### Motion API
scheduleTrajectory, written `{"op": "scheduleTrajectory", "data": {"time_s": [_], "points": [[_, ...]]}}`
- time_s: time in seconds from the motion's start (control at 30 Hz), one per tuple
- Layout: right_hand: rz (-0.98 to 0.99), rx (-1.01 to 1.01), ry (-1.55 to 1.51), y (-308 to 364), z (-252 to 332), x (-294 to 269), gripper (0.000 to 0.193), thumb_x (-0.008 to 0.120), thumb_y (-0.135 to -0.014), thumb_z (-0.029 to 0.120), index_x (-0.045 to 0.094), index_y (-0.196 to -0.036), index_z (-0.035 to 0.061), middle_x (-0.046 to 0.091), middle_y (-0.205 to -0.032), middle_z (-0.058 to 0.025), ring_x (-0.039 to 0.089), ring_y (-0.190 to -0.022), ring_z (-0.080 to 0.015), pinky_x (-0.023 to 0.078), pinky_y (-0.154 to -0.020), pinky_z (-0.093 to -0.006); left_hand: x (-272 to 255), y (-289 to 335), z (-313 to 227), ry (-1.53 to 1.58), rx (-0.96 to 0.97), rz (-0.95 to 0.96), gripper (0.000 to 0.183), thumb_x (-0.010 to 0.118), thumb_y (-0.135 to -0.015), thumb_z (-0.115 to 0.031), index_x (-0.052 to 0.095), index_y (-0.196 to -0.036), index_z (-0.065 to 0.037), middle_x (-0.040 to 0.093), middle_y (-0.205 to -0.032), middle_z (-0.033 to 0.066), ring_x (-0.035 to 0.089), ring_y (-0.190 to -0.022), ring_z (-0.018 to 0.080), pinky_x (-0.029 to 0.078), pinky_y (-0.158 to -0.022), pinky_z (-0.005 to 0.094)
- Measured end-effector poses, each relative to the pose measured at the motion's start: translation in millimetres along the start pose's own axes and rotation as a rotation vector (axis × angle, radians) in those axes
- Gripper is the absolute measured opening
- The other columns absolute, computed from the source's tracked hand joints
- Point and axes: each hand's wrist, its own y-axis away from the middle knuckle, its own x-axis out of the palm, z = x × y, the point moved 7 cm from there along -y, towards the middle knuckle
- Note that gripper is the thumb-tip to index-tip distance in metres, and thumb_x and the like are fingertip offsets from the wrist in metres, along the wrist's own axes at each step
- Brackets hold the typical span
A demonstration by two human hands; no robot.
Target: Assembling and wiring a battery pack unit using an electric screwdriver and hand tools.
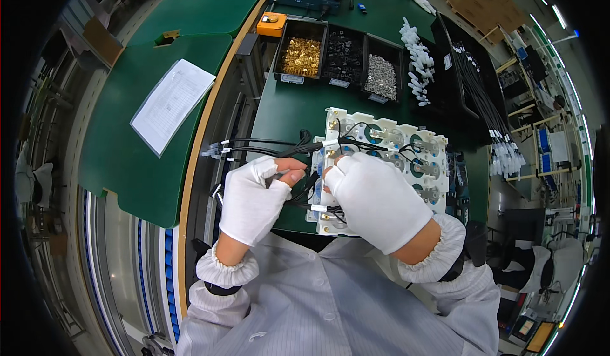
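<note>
Many black wires (309, 148) run left to right over the left edge of the white tray (397, 134), which sits on the green tabletop (267, 114). The left hand (257, 194) is just left of the tray, nearer the loose wire ends (219, 148), thumb and finger bent close. The right hand (381, 200) is over the tray, fingers curled. I cannot tell if either grips a wire.
</note>
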Motion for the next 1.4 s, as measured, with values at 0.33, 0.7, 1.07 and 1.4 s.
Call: {"op": "scheduleTrajectory", "data": {"time_s": [0.33,0.7,1.07,1.4], "points": [[0.061,-0.098,0.205,-9.6,12.8,2.5,0.013,0.067,-0.082,0.016,0.065,-0.090,0.0061,0.063,-0.090,-0.0078,0.062,-0.088,-0.0248,0.051,-0.073,-0.0361,-0.3,-0.3,-9.1,-0.100,0.113,-0.078,0.013,0.076,-0.088,-0.008,0.079,-0.100,-0.004,0.069,-0.075,0.0039,0.056,-0.063,0.0087,0.046,-0.060,0.0254],[-0.043,-0.055,0.082,-7.1,-3.4,11.5,0.041,0.066,-0.096,0.035,0.065,-0.067,0.0067,0.060,-0.059,-0.0096,0.062,-0.057,-0.0286,0.047,-0.055,-0.0407,0.2,-1.5,-7.7,-0.123,0.117,-0.069,0.013,0.076,-0.090,-0.009,0.079,-0.101,-0.003,0.069,-0.080,0.0030,0.057,-0.066,0.0075,0.046,-0.061,0.0243],[-0.048,-0.177,-0.008,-9.7,4.4,-1.2,0.021,0.075,-0.077,0.017,0.068,-0.091,0.0040,0.069,-0.084,-0.0097,0.071,-0.076,-0.0271,0.056,-0.069,-0.0397,0.8,-3.4,-4.9,-0.121,0.132,-0.055,0.013,0.075,-0.090,-0.010,0.079,-0.101,-0.004,0.068,-0.075,0.0052,0.057,-0.064,0.0106,0.047,-0.061,0.0268],[-0.068,-0.112,0.023,-6.6,-6.0,9.2,0.026,0.063,-0.096,0.027,0.064,-0.078,0.0084,0.062,-0.066,-0.0084,0.065,-0.060,-0.0283,0.050,-0.055,-0.0402,2.7,-5.9,-4.3,-0.085,0.117,-0.080,0.013,0.076,-0.089,-0.009,0.079,-0.101,-0.003,0.068,-0.075,0.0036,0.055,-0.063,0.0075,0.045,-0.060,0.0250]]}}
